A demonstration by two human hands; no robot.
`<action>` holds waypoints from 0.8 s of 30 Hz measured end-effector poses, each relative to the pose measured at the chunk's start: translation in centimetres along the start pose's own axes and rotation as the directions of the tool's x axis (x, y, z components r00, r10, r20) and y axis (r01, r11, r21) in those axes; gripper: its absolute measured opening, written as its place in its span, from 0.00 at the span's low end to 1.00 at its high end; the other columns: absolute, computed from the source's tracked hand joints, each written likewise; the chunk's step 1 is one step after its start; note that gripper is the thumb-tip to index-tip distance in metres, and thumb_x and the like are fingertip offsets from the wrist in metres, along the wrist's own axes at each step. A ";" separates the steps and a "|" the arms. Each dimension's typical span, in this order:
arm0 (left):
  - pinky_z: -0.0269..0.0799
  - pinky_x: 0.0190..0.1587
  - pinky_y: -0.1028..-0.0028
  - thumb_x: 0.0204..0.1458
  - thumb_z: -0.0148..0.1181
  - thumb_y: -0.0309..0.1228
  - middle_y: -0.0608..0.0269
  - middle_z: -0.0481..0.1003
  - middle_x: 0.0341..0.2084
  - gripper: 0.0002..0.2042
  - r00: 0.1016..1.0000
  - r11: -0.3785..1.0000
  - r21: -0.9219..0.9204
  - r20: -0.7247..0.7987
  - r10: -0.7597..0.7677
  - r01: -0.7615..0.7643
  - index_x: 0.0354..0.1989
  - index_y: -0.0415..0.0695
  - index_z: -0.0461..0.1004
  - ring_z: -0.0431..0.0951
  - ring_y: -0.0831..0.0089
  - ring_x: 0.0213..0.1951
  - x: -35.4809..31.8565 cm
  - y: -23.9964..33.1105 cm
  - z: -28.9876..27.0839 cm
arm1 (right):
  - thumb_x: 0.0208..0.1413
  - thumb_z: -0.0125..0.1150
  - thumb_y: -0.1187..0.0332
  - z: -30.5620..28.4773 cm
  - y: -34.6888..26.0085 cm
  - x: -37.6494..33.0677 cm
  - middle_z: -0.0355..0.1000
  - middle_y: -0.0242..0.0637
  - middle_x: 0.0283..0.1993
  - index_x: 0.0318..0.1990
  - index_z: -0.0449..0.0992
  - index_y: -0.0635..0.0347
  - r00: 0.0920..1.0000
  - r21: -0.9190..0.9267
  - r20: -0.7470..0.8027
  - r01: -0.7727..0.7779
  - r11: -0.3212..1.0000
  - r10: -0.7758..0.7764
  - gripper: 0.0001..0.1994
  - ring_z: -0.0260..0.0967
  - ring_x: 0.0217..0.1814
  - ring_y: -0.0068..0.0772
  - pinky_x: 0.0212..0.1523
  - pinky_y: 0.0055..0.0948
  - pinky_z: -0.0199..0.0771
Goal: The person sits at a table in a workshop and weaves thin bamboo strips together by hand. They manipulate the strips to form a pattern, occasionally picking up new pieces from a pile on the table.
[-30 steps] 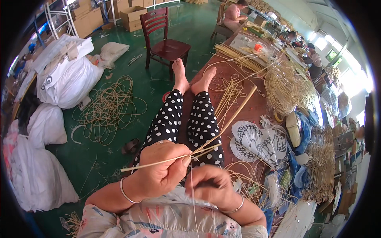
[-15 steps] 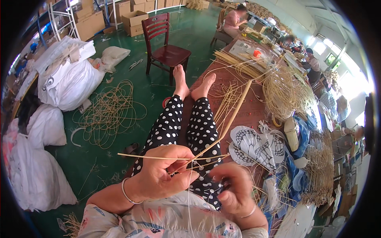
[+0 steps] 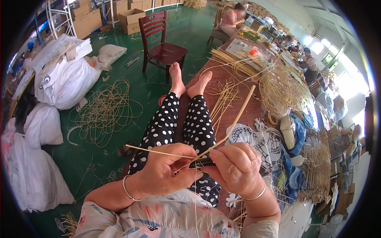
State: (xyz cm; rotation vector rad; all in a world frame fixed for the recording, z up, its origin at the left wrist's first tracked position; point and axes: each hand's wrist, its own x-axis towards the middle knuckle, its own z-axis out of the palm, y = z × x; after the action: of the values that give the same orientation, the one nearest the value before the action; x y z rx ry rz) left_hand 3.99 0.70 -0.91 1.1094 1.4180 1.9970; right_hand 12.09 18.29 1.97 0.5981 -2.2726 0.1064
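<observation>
Over my black, white-dotted trousers (image 3: 158, 129), my left fingers (image 3: 185, 179), thumb slightly parted, hold crossed pale-tan cane strips (image 3: 241, 113) while my right fingers (image 3: 235, 157) grip a small dark tool (image 3: 205, 162), apparently trimming thin white thread (image 3: 196, 206), which next calls for steadiness.

Craft workshop, coiled strips (image 3: 279, 97), cardboard boxes (image 3: 88, 25), co-workers (image 3: 229, 19)

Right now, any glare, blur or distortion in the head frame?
Head view, upper right: the windows blow out to white; head view, rim: fisheye bending, corners black, white rack leaning; head view, centre: left hand and right hand fairly sharp, dark tool mostly hidden, thread faint against the pale shirt.
</observation>
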 end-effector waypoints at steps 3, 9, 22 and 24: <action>0.60 0.21 0.88 0.42 0.61 0.22 0.67 0.71 0.22 0.12 0.999 0.994 0.110 0.031 0.017 -0.020 0.35 0.34 0.68 0.67 0.89 0.22 0.2 -0.1 -0.3 | 0.32 0.67 0.64 0.4 0.2 0.0 0.61 0.31 0.31 0.36 0.71 0.60 0.998 0.043 0.055 -0.027 0.999 0.025 0.20 0.62 0.23 0.27 0.20 0.23 0.62; 0.62 0.23 0.88 0.42 0.60 0.22 0.69 0.71 0.23 0.12 0.996 0.995 -0.038 -0.004 -0.092 0.092 0.36 0.34 0.69 0.67 0.90 0.24 0.2 -1.0 -0.3 | 0.31 0.69 0.66 0.8 1.0 0.8 0.68 0.35 0.28 0.31 0.71 0.61 0.964 0.432 0.160 -0.260 0.864 0.210 0.17 0.68 0.25 0.33 0.23 0.27 0.67; 0.59 0.20 0.88 0.44 0.58 0.21 0.70 0.71 0.22 0.10 0.993 0.992 -0.059 -0.016 -0.116 0.115 0.35 0.34 0.69 0.65 0.90 0.20 0.1 -1.5 -1.5 | 0.38 0.65 0.61 0.6 2.8 0.8 0.69 0.41 0.30 0.35 0.68 0.64 0.937 0.473 0.286 -0.321 0.820 0.202 0.19 0.67 0.27 0.42 0.28 0.33 0.68; 0.59 0.20 0.88 0.44 0.59 0.21 0.69 0.71 0.22 0.10 0.987 0.978 -0.138 -0.012 -0.160 0.156 0.35 0.34 0.68 0.65 0.90 0.21 0.0 -1.4 -1.4 | 0.36 0.66 0.63 0.5 2.8 0.7 0.69 0.40 0.31 0.34 0.68 0.64 0.955 0.364 0.243 -0.255 0.896 0.173 0.18 0.67 0.26 0.40 0.26 0.32 0.67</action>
State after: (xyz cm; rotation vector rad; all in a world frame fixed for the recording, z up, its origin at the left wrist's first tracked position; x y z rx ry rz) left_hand 2.76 0.46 -2.36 0.8892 1.3157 1.9663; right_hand 10.09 20.34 2.45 0.5775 -2.5333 0.6522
